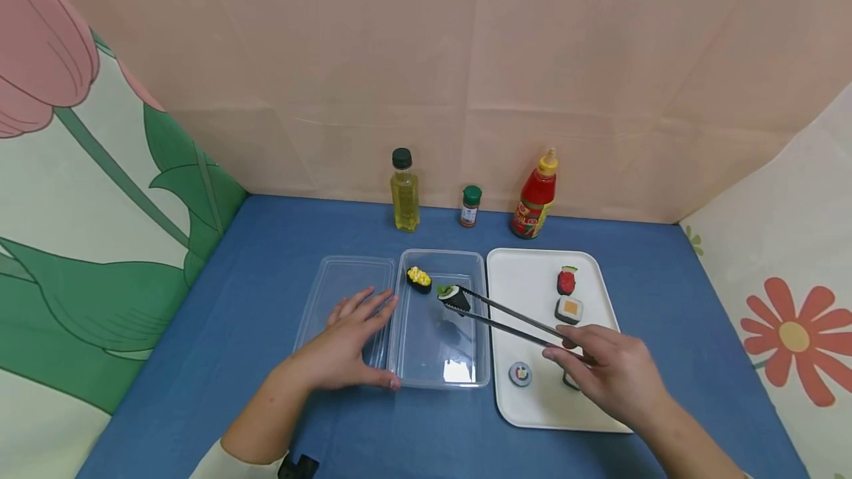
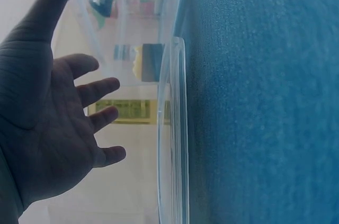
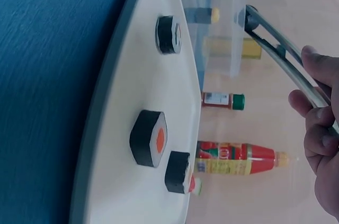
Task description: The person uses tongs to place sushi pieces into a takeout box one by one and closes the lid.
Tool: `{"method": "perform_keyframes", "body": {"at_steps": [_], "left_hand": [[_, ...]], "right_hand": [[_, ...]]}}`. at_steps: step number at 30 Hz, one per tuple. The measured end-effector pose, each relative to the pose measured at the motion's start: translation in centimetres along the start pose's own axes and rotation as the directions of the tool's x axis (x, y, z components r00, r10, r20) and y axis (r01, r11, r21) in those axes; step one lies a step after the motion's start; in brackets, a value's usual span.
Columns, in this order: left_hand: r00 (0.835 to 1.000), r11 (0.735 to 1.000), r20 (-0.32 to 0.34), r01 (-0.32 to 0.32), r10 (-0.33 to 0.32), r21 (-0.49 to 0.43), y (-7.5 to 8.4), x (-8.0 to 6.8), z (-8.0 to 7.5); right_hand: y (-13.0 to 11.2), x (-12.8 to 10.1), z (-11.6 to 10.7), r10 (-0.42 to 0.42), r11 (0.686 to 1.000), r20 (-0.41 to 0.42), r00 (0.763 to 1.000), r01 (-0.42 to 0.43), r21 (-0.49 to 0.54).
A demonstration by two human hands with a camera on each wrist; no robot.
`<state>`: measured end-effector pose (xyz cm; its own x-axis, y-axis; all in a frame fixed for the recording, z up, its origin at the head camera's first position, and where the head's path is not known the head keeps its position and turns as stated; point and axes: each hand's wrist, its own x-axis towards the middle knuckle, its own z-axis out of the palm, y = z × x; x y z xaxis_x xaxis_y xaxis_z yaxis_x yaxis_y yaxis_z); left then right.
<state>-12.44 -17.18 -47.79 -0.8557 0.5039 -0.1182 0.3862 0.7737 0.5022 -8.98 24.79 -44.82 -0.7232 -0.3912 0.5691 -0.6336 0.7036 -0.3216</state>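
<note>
Two hands at frame centre: right hand grips tongs pinching a sushi roll over the container; left hand rests fingers spread on the lid.

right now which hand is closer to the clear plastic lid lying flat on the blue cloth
Left. The left hand rests on the clear plastic lid; the right hand is over the white tray, past the clear plastic container, gripping metal tongs.

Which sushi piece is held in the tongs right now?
The green-topped roll, pinched at the tips of the tongs over the clear container. The yellow-topped piece lies inside the container; the others sit on the white tray.
</note>
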Motion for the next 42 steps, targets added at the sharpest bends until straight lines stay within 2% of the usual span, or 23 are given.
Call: {"method": "perform_keyframes", "body": {"at_steps": [16, 26, 35, 42], "left_hand": [[1.0, 1.0, -0.007, -0.015, 0.015, -0.002, 0.0, 0.1, -0.2], [1.0, 1.0, 0.008, -0.012, 0.012, 0.001, 0.0, 0.1, -0.2], [1.0, 1.0, 0.005, -0.008, 0.008, 0.003, -0.2, 0.1, -0.1], [1.0, 1.0, 0.011, 0.0, 0.0, 0.004, -0.1, 0.2, -0.1]], "right_hand": [[-0.6, 1.6, 1.3, -0.041, 0.999, 0.079, 0.996, 0.04, 0.01], [-0.8, 2.5, 2.5, -0.122, 0.992, 0.062, 0.991, 0.122, 0.018], [-1.7, 3.6, 3.0, -0.022, 0.997, 0.204, 0.979, 0.037, -0.069], [-2.5, 4.3, 3.3, -0.002, 0.996, 0.239, 0.971, 0.024, -0.092]]}}
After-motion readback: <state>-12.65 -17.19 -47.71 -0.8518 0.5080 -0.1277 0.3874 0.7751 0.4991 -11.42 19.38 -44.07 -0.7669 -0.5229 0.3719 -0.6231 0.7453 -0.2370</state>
